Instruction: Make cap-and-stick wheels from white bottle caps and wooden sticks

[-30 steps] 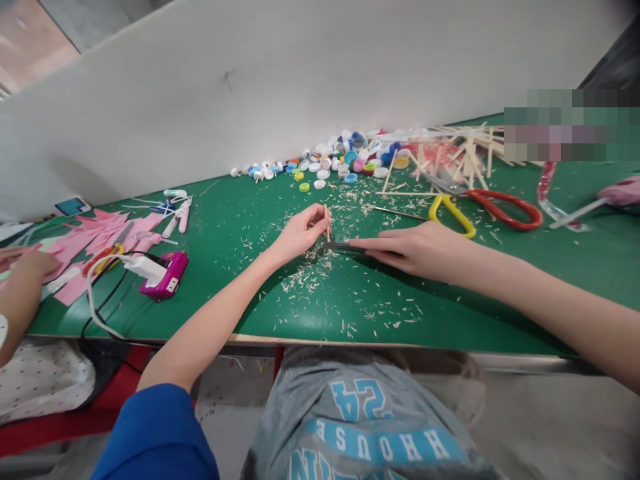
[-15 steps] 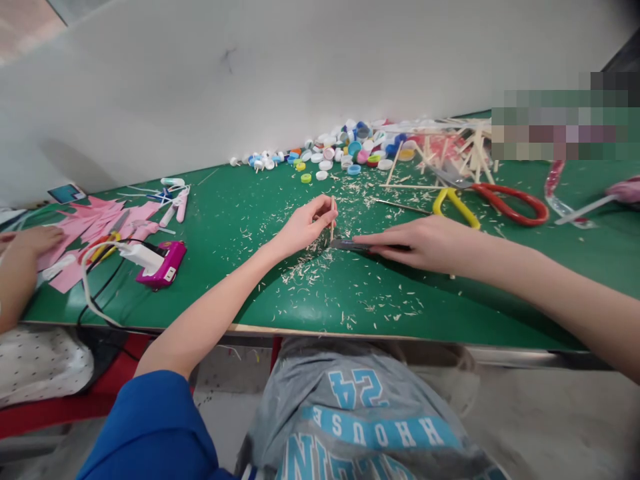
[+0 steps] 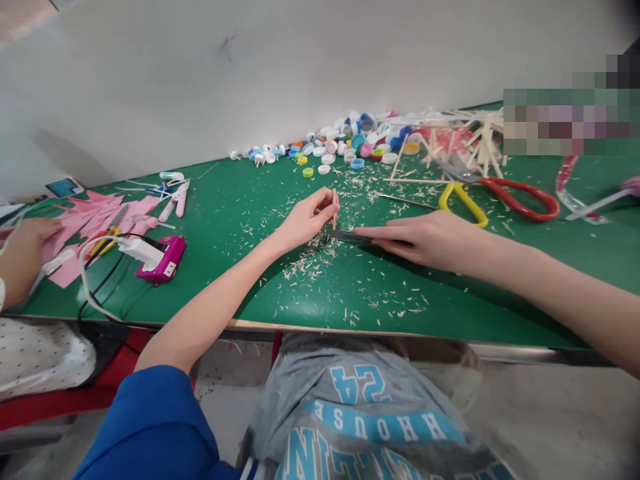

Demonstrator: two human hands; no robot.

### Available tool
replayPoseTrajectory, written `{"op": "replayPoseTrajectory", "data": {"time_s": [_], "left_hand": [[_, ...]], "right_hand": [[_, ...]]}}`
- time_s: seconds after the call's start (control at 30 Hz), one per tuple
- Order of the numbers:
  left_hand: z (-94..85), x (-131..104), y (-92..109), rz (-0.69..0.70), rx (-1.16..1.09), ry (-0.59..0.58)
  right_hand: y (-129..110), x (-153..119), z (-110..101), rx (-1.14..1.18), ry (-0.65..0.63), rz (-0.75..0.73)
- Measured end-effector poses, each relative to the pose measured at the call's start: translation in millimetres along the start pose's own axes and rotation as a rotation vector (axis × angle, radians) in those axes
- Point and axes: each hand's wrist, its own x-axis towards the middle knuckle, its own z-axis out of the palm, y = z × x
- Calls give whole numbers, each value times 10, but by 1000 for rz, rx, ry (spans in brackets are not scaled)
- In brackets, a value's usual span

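One thin wooden stick (image 3: 335, 199) is pinched upright in the left hand (image 3: 306, 219), a dark blade (image 3: 350, 236) at its lower end, clasped by the right hand (image 3: 433, 240). Fresh-looking shavings (image 3: 311, 268) lie around it.

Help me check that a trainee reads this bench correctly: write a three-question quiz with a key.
1. True or false: the left hand pinches a thin stick.
2. Which holds the dark flat tool?
A) The left hand
B) The right hand
C) Neither
3. Fill in: the scissors beyond the right hand have one yellow handle loop and one ____ loop.

Key: 1 true; 2 B; 3 red.
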Motion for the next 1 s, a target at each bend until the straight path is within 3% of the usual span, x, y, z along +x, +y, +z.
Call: {"op": "replayPoseTrajectory", "data": {"time_s": [0.1,0.27,0.43,0.57,0.7,0.83,1.0], "left_hand": [[-1,-1,13,-5,6,4],[-2,-15,33,-1,18,3],[4,-29,31,25,25,-7],[3,-31,37,43,36,-6],[4,-34,55,25,19,-10],[9,-33,58,26,-2,-11],[14,-25,37,21,-3,-15]], "right_hand": [[-3,-4,-12,25,-36,-11],[-40,-7,-1,-118,81,55],[-37,-6,-9,-43,61,10],[-30,-13,-41,-69,117,56],[-41,-13,-40,-2,41,18],[-54,-7,-31,-40,76,50],[-64,-15,-48,-15,28,47]]}}
